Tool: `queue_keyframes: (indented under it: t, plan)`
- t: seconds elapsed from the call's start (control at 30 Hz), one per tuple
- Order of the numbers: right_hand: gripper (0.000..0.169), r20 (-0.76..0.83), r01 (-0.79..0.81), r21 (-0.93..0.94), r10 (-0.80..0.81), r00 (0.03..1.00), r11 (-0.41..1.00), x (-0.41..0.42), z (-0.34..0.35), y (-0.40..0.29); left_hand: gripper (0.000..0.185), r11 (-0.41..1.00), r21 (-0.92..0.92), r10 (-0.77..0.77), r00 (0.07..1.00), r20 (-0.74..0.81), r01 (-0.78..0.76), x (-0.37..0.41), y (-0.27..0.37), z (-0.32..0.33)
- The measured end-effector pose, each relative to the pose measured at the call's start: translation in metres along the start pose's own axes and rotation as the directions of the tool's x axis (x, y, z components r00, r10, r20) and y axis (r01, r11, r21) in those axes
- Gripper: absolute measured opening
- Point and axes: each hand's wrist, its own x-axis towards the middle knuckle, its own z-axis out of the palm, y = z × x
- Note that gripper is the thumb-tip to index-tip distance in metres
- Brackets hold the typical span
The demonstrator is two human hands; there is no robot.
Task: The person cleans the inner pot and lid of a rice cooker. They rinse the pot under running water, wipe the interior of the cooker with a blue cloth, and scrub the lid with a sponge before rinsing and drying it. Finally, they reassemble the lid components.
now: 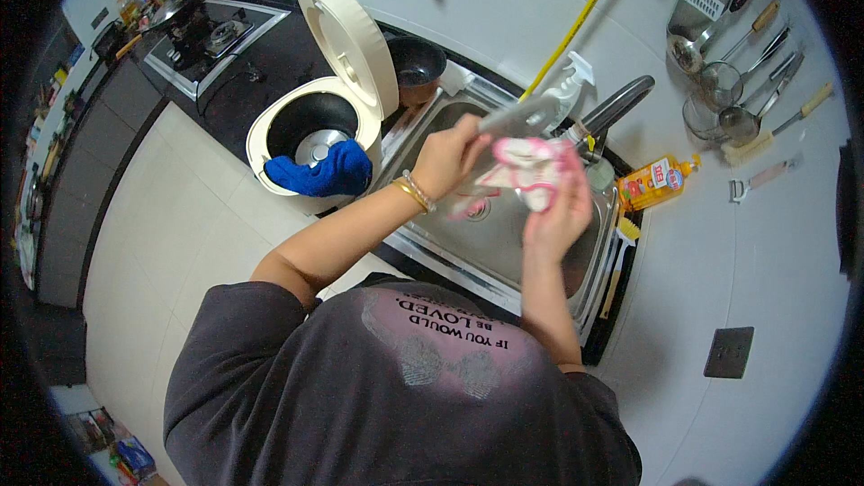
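Note:
My left hand [449,158], with bracelets at the wrist, grips a flat greyish piece [520,118] by its edge; motion blur hides what it is. A white cloth with pink edging [530,172] is bunched in my right hand [559,212], close beside that piece. Both hands are above the stainless steel sink [466,260]. To the left stands a cream rice cooker [256,142] with its lid [351,47] raised. A blue towel [324,172] drapes over its front rim, and a silvery disc shows inside the dark interior.
A faucet [617,104] and a white spray bottle [574,84] stand behind the sink. An orange dish soap bottle [655,182] and a yellow-bristled brush [622,250] are at its right. A black bowl [415,61] sits behind the cooker. Strainers [722,84] hang on the wall.

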Motion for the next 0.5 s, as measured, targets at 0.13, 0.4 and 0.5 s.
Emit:
queue_keyframes:
  t: [0.13,0.4,0.5]
  plan:
    - [0.073,0.499,0.538,-0.251,-0.368,0.784,0.805,0.027,0.000,-0.045,0.026,0.807,0.088,0.534,0.785,0.314,-0.585,-0.009,-0.005,-0.011]
    - [0.042,0.877,0.770,-0.385,-0.057,0.477,0.509,0.003,-0.020,-0.023,0.022,0.480,0.207,0.779,0.523,0.346,-0.852,-0.006,0.000,-0.028]
    - [0.036,0.828,0.800,-0.401,-0.195,0.525,0.447,-0.006,-0.022,-0.014,0.033,0.562,0.315,0.685,0.644,0.340,-0.765,-0.009,0.003,-0.030]
